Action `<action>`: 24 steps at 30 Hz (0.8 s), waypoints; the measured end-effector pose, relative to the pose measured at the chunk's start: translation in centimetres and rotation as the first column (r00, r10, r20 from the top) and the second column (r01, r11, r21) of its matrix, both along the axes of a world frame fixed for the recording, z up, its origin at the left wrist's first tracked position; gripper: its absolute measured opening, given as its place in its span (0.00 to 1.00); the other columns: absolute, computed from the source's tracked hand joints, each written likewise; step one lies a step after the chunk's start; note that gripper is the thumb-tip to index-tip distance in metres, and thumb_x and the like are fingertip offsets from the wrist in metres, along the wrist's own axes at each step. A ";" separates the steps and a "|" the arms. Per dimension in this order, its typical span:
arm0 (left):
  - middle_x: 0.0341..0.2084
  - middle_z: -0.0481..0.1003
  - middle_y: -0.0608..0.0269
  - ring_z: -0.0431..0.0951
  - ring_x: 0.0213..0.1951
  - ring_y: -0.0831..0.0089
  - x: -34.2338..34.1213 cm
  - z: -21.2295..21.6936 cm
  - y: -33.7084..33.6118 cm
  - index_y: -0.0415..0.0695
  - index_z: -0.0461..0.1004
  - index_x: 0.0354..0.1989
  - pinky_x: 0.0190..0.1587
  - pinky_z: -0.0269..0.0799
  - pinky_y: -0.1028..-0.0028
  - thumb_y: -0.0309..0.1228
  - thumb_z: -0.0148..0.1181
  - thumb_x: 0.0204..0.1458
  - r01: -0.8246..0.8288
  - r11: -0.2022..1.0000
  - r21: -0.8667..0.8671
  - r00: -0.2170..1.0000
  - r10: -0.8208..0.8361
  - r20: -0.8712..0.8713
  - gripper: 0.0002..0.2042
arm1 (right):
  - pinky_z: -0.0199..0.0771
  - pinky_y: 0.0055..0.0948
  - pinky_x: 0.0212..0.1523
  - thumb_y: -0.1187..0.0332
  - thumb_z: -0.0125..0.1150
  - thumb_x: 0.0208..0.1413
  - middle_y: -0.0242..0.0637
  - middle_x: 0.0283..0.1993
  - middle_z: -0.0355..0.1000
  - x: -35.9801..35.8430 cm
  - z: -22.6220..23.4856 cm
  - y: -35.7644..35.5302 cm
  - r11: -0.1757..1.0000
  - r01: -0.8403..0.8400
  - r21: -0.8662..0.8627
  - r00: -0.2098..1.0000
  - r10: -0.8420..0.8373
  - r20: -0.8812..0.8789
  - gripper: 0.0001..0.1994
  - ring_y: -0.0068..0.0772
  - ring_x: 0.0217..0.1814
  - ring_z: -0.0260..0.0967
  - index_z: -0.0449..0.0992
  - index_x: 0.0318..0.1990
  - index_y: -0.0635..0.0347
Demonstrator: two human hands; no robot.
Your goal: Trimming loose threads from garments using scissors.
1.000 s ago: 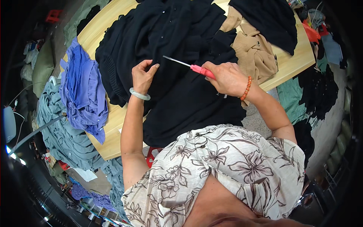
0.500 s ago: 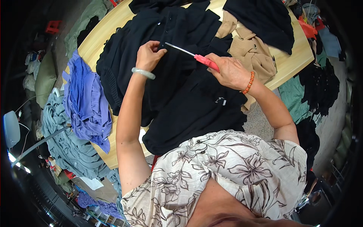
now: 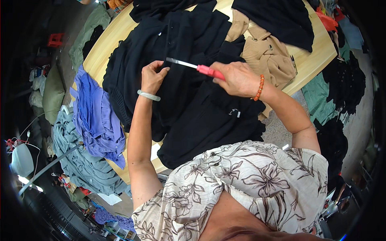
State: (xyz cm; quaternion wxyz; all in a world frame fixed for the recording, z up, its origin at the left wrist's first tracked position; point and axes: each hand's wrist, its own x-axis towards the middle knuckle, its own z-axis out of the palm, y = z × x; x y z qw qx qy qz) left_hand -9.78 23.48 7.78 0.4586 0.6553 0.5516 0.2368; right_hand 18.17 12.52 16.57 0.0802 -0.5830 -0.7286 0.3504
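A black knit garment (image 3: 140,52) with a button band lies spread on the table. My left hand (image 3: 154,77) pinches the edge of this band between thumb and fingertips. My right hand (image 3: 237,78) grips a pink-handled tool (image 3: 210,72) with a thin metal shaft; its exact kind is unclear. The tip of the shaft sits just beside my left fingertips, over the band. Another part of black knit cloth (image 3: 209,124), with a small white tag, lies nearer to me.
Tan ribbed knitwear (image 3: 269,60) and another black garment (image 3: 277,20) lie at the right of the pale wooden table (image 3: 321,52). A purple garment (image 3: 98,116) hangs over the left edge, beside a grey-green cloth heap (image 3: 84,156). More dark clothing (image 3: 341,92) lies on the floor at right.
Both hands have come nearer to me along the button band, and the tool's tip has moved with them. The camera view has shifted slightly.
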 end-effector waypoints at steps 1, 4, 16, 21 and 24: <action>0.22 0.75 0.71 0.70 0.26 0.84 0.2 0.0 0.5 0.33 0.78 0.33 0.32 0.68 0.81 0.24 0.68 0.46 0.003 1.000 0.004 1.000 -0.003 -0.001 0.09 | 0.74 0.48 0.43 0.64 0.58 0.57 0.49 0.32 0.76 0.4 -0.6 0.3 0.997 0.041 0.067 0.999 -0.043 0.028 0.13 0.54 0.41 0.75 0.71 0.47 0.58; 0.30 0.79 0.66 0.76 0.31 0.83 1.3 0.1 2.9 0.32 0.77 0.44 0.38 0.72 0.82 0.32 0.70 0.48 -0.036 0.993 -0.115 0.983 0.055 0.173 0.18 | 0.74 0.48 0.43 0.64 0.57 0.58 0.50 0.32 0.76 1.3 -1.9 0.7 0.995 0.079 0.064 0.997 -0.079 -0.006 0.14 0.55 0.41 0.75 0.70 0.49 0.57; 0.24 0.78 0.66 0.74 0.27 0.82 4.5 -5.0 8.9 0.33 0.79 0.35 0.34 0.71 0.78 0.27 0.70 0.44 0.001 0.998 -0.060 0.995 -0.007 -0.096 0.12 | 0.73 0.48 0.44 0.62 0.57 0.57 0.49 0.38 0.76 2.7 -2.4 3.0 0.998 0.014 -0.060 0.985 -0.004 0.170 0.13 0.54 0.45 0.75 0.71 0.42 0.62; 0.24 0.77 0.69 0.72 0.26 0.83 4.9 -4.6 9.3 0.36 0.79 0.32 0.34 0.70 0.80 0.26 0.70 0.46 -0.070 0.971 -0.226 0.994 0.087 0.064 0.08 | 0.72 0.49 0.45 0.62 0.57 0.57 0.50 0.37 0.76 3.9 -3.3 2.9 0.996 0.093 0.016 0.988 -0.094 0.121 0.13 0.54 0.45 0.74 0.72 0.44 0.60; 0.22 0.75 0.68 0.71 0.26 0.83 5.2 -5.4 11.2 0.35 0.79 0.31 0.34 0.70 0.80 0.34 0.70 0.47 0.009 0.975 -0.222 1.000 -0.004 0.020 0.13 | 0.73 0.49 0.46 0.62 0.57 0.58 0.51 0.36 0.76 4.0 -3.7 3.0 0.993 0.122 -0.008 0.989 -0.121 0.080 0.15 0.56 0.44 0.75 0.71 0.48 0.59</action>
